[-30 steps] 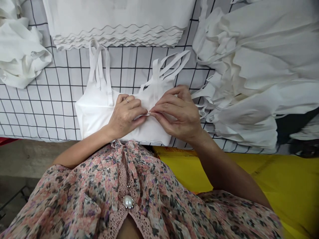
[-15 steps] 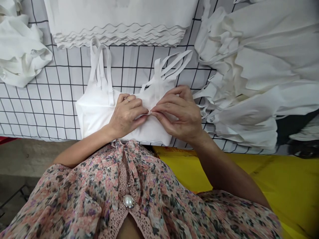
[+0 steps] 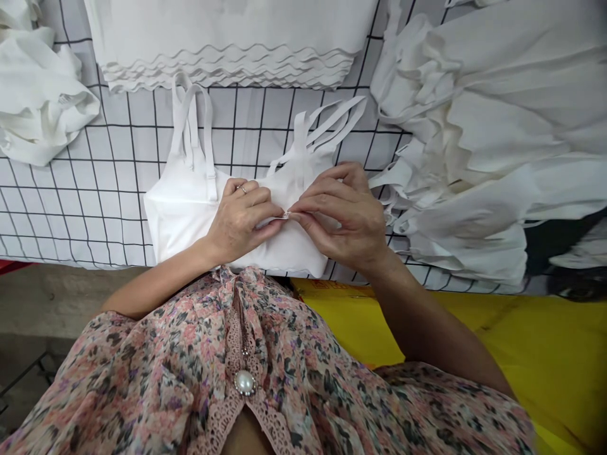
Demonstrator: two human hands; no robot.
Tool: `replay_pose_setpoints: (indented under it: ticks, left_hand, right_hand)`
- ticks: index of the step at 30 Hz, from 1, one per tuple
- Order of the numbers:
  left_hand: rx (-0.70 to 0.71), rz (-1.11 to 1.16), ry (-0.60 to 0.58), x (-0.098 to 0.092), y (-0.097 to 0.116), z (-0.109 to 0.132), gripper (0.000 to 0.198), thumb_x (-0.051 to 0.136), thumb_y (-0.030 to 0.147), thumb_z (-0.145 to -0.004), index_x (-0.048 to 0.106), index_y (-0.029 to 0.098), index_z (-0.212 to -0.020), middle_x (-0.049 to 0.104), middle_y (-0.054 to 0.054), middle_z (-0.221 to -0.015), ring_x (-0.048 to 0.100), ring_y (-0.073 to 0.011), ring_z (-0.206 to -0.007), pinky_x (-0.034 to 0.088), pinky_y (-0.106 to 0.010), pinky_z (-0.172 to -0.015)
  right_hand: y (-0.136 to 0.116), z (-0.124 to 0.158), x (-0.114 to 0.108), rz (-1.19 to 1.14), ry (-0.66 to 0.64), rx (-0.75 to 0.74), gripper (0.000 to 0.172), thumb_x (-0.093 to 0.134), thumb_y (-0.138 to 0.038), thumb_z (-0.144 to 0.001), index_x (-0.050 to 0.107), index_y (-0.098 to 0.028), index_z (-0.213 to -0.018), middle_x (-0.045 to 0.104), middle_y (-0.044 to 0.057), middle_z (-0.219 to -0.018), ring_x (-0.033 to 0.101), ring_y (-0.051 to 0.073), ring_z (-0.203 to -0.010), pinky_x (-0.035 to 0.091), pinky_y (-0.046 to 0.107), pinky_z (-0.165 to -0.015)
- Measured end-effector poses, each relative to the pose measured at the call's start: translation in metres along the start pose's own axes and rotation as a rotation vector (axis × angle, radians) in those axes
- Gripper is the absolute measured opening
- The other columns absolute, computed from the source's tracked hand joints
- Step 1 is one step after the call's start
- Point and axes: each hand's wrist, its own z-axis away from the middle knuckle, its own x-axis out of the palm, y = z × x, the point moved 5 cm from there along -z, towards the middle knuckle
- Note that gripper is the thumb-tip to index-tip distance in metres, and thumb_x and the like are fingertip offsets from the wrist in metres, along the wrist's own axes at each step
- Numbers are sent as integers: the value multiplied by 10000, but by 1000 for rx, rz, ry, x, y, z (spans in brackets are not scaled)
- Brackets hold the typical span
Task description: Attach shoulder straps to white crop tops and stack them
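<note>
Two hands pinching at centre of white padded crop top: L hand, ring on one finger, and R hand, both curled nearly shut, fingertips meeting on tiny silver bit, exact item too small to tell. Vs 0.5 s ago: almost no change, pinch in same spot, so no visible progress. Top lies flat at front edge of grid-lined worktop, straps toward far edge. Stack of white garments at far edge, loose white pile on R, white bundle in far L corner. Yellow sheet below front edge, R side.
</note>
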Motion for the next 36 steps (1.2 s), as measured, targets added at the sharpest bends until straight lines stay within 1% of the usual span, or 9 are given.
replay_pose_setpoints:
  ticks: [5,13,16,19,23,26,29,32,36]
  left_hand:
    - [-5,-19,-21,1,-1,1,145,650,302,-1038,740,252,-937,613,15,-767,565,-186,-828,389,-384,-915]
    - [32,44,64,-4,2,-2,148,630,247,-1041,702,225,-913,649,13,-825,575,-176,-842,386,-370,-912]
    - [18,42,46,-3,1,-2,157,626,259,-1045,707,230,-915,642,14,-818,571,-178,-836,387,-370,-914]
    - [-15,32,1,-2,0,-1,180,622,304,-1059,716,239,-920,627,17,-804,563,-176,-811,391,-369,-916]
    - [-40,21,-39,-2,-1,-1,213,616,345,-1074,711,241,-914,619,16,-785,560,-177,-800,396,-367,-924]
    - [-21,47,-22,-4,-1,-1,205,615,334,-1078,711,239,-924,630,13,-805,566,-175,-820,394,-362,-936]
    - [6,55,13,-5,-1,0,206,620,342,-1081,718,240,-931,633,18,-808,575,-171,-836,395,-356,-940]
    - [13,42,21,-5,-1,0,214,606,320,-1084,726,246,-922,635,22,-798,585,-169,-843,400,-354,-935]
    - [16,66,29,-8,-1,-2,206,628,324,-1078,734,242,-923,643,22,-801,593,-164,-844,410,-351,-930]
  right_hand:
    - [0,0,1,-8,-32,16,55,697,-318,-992,719,-298,-945,754,3,-858,695,263,-992,523,497,-905]
    - [-3,-1,0,8,-3,-1,75,692,-316,-995,723,-290,-933,759,11,-840,699,268,-966,522,496,-874]
    - [-1,-1,1,19,-27,26,103,683,-336,-1000,725,-292,-918,756,14,-834,695,271,-964,521,506,-869]
    - [-1,-1,1,14,-31,31,103,679,-346,-1005,721,-296,-925,754,13,-838,694,270,-966,522,517,-876]
    - [-3,0,0,47,4,6,91,668,-307,-1012,705,-301,-930,753,11,-838,686,251,-955,536,504,-875]
    - [-6,0,-2,77,33,-51,75,669,-274,-1004,696,-278,-935,745,9,-834,674,236,-932,543,474,-850]
    - [-7,-1,-3,107,-29,-70,99,632,-259,-1018,688,-250,-936,735,7,-848,661,234,-947,530,465,-863]
    - [-8,-3,-4,165,-106,-92,147,579,-239,-1043,668,-230,-926,709,5,-845,636,234,-963,486,493,-932]
    - [-13,-10,-2,317,-211,-195,276,467,-200,-1073,625,-205,-847,652,24,-815,585,248,-986,409,559,-1004]
